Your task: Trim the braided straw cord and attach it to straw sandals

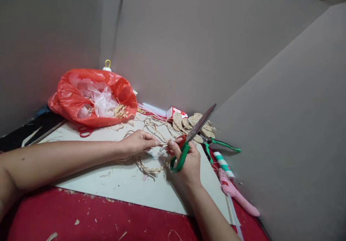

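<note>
My left hand [137,142] pinches a strand of a braided straw cord [151,170] above the white board. Facing it, my right hand [190,165] has scissors [200,124] hooked on its fingers, with one green handle and one red, blades pointing up and away to the right. The thumb and fingertips of that hand also meet at the cord, close to the left fingertips. Below the hands, the braid curves in a loop on the board, and more thin cord lies tangled behind them. The exact spot between the fingertips is too small to make out.
A red plastic bag [67,100] with straw stands at the back left, red-handled scissors [85,131] before it. Coiled straw discs [195,119] and green-handled pliers [226,144] lie at right. A pink glue gun [239,196] rests by the white board's [121,190] right edge, near grey walls.
</note>
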The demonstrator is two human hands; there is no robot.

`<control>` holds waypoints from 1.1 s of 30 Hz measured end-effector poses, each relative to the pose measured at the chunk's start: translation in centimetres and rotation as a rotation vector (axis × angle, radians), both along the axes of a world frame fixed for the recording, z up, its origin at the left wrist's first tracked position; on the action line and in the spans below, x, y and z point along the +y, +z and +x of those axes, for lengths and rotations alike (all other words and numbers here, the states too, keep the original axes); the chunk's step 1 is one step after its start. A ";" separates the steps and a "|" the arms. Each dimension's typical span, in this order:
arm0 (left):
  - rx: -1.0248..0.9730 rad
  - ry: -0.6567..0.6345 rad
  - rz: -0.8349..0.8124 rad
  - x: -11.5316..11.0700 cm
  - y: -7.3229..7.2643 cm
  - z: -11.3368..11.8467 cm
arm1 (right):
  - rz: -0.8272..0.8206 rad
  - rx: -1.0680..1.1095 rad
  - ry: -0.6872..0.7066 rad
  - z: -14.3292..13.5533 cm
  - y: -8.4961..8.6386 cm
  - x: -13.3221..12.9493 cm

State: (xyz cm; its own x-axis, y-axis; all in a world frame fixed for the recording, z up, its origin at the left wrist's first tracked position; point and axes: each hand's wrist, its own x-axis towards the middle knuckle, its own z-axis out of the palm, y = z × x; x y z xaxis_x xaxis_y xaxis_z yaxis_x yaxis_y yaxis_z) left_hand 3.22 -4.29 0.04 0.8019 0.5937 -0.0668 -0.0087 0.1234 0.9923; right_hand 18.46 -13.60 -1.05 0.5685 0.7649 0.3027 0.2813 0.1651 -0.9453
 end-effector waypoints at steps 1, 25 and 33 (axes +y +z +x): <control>-0.016 0.012 -0.050 0.2 0.1 0.0 | -0.009 -0.015 -0.006 0.2 0.0 0.0; -0.199 0.229 -0.162 3.2 -0.2 -0.1 | -0.561 -1.206 -0.239 2.2 -0.8 0.3; -0.220 0.241 -0.050 3.7 -1.0 0.1 | -0.611 -1.249 -0.297 2.5 -0.7 0.2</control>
